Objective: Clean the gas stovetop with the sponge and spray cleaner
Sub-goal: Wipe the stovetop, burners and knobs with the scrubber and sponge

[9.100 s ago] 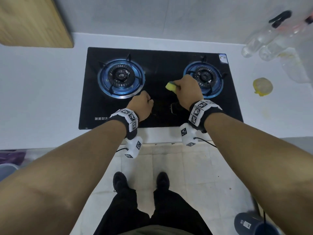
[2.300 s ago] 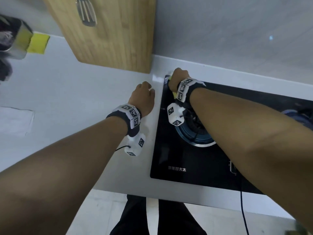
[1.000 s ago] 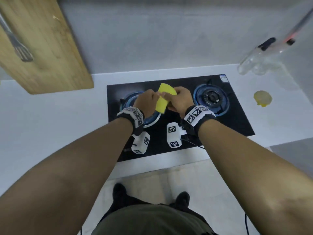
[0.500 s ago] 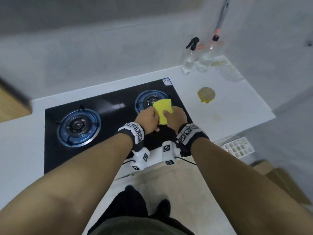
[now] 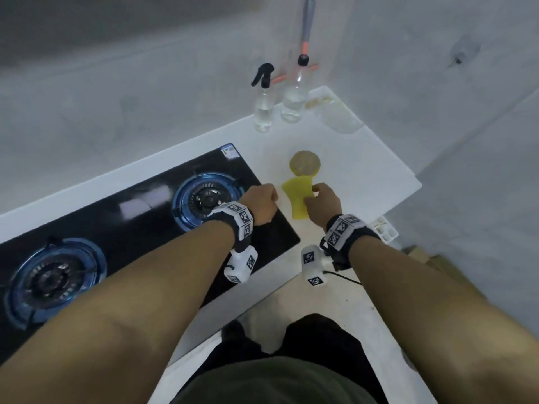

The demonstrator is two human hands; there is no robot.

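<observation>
Right hand (image 5: 322, 204) is pinching the yellow sponge (image 5: 298, 199) over the counter (image 5: 364, 170), just right of the stovetop (image 5: 140, 217), probably carrying it off. Left hand (image 5: 260, 204) is curled up, holding nothing I think. Spray bottle (image 5: 263, 103) sits far back by the wall, with a round yellowish thing (image 5: 304, 163) just past the sponge.

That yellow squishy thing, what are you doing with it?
It's a sponge for cleaning the stovetop. The right hand pinches it above the white counter, just past the stove's right edge. The left hand is curled into a fist beside it, holding nothing. Two spray bottles stand by the wall, untouched.
</observation>
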